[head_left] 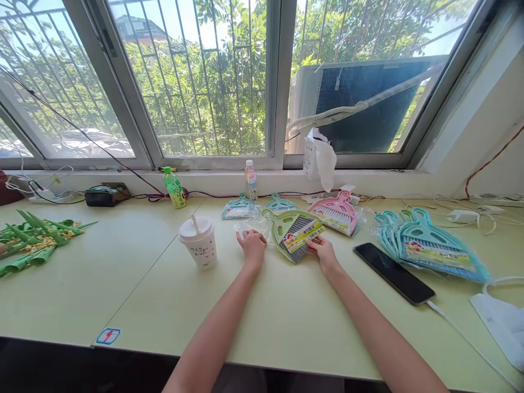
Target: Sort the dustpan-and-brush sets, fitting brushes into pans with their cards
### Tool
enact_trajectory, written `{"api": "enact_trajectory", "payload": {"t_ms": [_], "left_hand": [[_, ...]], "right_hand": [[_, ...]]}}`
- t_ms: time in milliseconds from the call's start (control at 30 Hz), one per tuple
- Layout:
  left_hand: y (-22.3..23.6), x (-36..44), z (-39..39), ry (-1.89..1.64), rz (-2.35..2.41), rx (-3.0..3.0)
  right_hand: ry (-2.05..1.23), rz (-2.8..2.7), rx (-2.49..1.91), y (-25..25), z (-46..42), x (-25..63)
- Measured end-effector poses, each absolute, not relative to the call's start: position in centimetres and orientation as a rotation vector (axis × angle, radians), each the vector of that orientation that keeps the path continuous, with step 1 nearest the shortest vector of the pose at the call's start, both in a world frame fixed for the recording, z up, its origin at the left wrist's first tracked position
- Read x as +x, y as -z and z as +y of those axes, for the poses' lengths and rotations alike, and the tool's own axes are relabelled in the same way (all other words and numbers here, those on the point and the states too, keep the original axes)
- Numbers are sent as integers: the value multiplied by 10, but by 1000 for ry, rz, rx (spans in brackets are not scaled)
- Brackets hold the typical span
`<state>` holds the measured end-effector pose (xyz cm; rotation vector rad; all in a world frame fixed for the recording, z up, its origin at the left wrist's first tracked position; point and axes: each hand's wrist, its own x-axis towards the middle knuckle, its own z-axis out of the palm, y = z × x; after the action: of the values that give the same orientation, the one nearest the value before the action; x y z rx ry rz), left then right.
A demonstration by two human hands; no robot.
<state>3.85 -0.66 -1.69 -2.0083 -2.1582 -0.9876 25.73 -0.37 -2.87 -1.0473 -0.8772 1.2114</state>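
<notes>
My right hand [322,253] grips the lower right edge of a green mini dustpan and brush set [291,232], with the thumb on its yellow label card. The set is tilted, its handle pointing to the upper left and its grey bristles showing. To its left, my left hand [251,246] rests low over the table with fingers curled on a clear plastic bag [262,228]; its fingertips are partly hidden. Behind the green set lie two blue dustpan sets [240,207] and a pink dustpan set [336,212] in clear wrapping.
A lidded white cup [199,243] stands left of my left hand. At right are a phone [393,273] on a cable and a pile of wrapped blue dustpan sets [434,248]. Bottles [174,188] stand by the window; green plastic parts [36,237] lie far left.
</notes>
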Motion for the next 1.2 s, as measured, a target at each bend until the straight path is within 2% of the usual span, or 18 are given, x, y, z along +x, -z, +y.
{"api": "enact_trajectory", "payload": {"t_ms": [267, 633, 900, 1200], "left_hand": [[15, 40, -2, 1187, -2223, -1880], [18, 10, 12, 1087, -2423, -1868], [22, 1, 15, 1174, -2284, -1797], [11, -1, 12, 1471, -2239, -1532]], "right_hand": [[-1204, -867, -1073, 29, -3, 258], [-1286, -884, -1132, 23, -10, 258], [-1353, -864, -1181, 19, -13, 258], [-1469, -965, -1135, 19, -17, 250]]}}
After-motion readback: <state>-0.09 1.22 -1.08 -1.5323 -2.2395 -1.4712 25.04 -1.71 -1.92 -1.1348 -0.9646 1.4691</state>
